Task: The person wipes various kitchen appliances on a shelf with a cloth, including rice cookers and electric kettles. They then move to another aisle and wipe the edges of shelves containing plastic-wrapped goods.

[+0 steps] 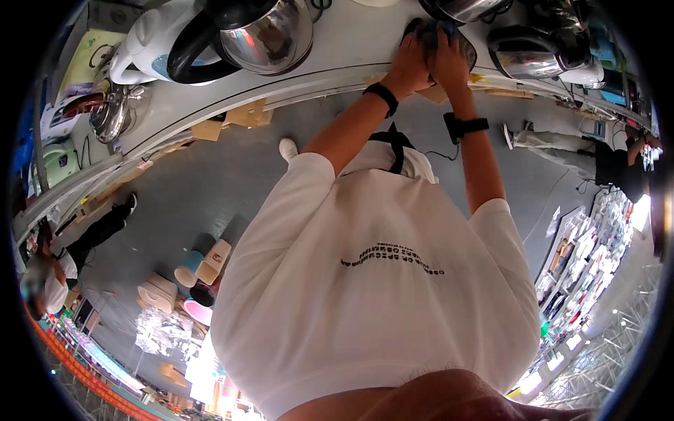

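At the top centre, both my hands are on a dark, rounded appliance part point(467, 56) on the white worktop point(351, 49). My left hand point(411, 67), with a black band at its wrist, grips it from the left. My right hand point(449, 63) lies against it on the right, fingers curled over it; a black strapped device is on that wrist. The part's exact kind is hidden under my fingers. A silver kettle with a black handle point(263, 38) stands to the left, and another point(523, 56) to the right.
A white kettle point(144, 49) and a silver teapot point(116, 112) line the worktop's left. Cardboard point(246, 112) sits below the edge. One person point(56, 284) is at the left, another point(611, 165) at the right. Plastic bins point(210, 263) stand on the floor behind me.
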A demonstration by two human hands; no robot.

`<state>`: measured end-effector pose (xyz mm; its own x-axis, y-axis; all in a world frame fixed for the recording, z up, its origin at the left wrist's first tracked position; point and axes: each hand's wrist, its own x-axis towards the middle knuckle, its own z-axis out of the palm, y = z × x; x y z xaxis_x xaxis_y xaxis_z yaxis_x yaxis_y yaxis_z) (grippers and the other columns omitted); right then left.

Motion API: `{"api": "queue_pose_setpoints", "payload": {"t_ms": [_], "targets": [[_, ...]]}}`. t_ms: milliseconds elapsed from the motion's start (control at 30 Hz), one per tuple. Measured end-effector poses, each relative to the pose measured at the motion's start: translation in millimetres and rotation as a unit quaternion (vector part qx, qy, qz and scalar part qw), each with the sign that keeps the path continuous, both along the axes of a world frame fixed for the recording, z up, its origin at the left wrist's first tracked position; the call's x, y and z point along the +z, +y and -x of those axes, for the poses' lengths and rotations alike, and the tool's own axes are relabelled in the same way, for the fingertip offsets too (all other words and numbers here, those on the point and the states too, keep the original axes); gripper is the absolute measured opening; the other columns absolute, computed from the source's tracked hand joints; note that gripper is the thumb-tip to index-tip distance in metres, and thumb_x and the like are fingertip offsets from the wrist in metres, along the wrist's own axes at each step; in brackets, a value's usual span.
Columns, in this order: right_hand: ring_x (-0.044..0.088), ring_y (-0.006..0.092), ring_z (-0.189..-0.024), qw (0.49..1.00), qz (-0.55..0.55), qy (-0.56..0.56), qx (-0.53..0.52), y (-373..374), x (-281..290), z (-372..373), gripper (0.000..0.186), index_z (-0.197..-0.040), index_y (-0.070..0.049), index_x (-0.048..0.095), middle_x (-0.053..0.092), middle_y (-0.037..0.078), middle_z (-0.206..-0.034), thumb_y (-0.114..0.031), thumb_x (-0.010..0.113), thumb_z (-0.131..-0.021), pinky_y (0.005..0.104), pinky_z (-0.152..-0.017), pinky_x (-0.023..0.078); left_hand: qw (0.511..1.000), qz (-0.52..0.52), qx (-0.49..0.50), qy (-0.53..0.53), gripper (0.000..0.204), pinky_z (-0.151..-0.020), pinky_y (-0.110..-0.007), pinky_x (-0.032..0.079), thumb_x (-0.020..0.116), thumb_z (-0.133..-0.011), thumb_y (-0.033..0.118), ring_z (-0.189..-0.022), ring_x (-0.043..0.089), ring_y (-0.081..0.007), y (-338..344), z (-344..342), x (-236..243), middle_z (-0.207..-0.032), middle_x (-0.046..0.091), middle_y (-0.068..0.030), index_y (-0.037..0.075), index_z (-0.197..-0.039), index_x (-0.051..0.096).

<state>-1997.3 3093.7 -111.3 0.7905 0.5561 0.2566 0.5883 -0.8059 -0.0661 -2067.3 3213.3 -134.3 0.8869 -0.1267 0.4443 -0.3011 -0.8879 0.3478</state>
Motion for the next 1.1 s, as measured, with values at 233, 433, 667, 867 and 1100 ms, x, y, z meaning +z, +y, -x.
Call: {"api": "queue_pose_setpoints", "payload": {"t_ms": [233,433,667,867,1100], "targets": [[0.056,0.0505,-0.106,0.989,-0.004,0.129,-0.077,14,14,-31,0.06,-0.131,-0.006,0.048,0.051,0.032,-0.127,-0.04,0.053,-0.083,0.0546,-0.091,0.047,0.998,-0.008,0.031,0.048,0.092,-0.112,-0.045,0.025,0.075,-0.068,0.047,-0.136,0.033,-0.0392,2,-4,5,-0.142,0.041,-0.0255,-0.008,-0.135,0.044],[0.058,0.0457,-0.108,0.983,-0.04,0.168,-0.061,17,12,-2,0.068,-0.134,-0.006,0.049,0.055,0.029,-0.125,-0.048,0.056,-0.081,0.0503,-0.096,0.045,0.996,-0.01,0.062,0.066,0.083,-0.114,-0.045,0.024,0.071,-0.075,0.03,-0.138,0.03,-0.0405,36,77,10,-0.146,0.033,-0.0289,-0.01,-0.139,0.036],[0.059,0.043,-0.108,0.949,-0.113,0.293,0.029,79,31,68,0.064,-0.127,-0.006,0.058,0.063,0.025,-0.116,-0.048,0.062,-0.079,0.0475,-0.095,0.046,0.988,-0.079,0.076,0.11,0.078,-0.114,-0.044,0.025,0.067,-0.075,0.026,-0.139,0.031,-0.0377,101,165,19,-0.146,0.034,-0.0284,-0.01,-0.138,0.037],[0.062,0.0431,-0.1,0.962,-0.095,0.248,0.069,138,27,131,0.065,-0.126,-0.002,0.058,0.065,0.026,-0.108,-0.046,0.064,-0.079,0.0461,-0.087,0.05,0.983,-0.083,0.043,0.159,0.073,-0.113,-0.046,0.027,0.064,-0.075,0.021,-0.138,0.03,-0.0408,140,209,22,-0.147,0.032,-0.0307,-0.014,-0.135,0.039],[0.063,0.0436,-0.097,0.943,0.018,0.313,0.113,197,43,211,0.062,-0.124,-0.001,0.058,0.066,0.026,-0.1,-0.044,0.062,-0.08,0.0474,-0.083,0.052,0.983,-0.014,0.096,0.157,0.062,-0.112,-0.049,0.028,0.062,-0.077,0.022,-0.135,0.034,-0.0429,183,281,6,-0.142,0.037,-0.0325,-0.015,-0.124,0.049]]}}
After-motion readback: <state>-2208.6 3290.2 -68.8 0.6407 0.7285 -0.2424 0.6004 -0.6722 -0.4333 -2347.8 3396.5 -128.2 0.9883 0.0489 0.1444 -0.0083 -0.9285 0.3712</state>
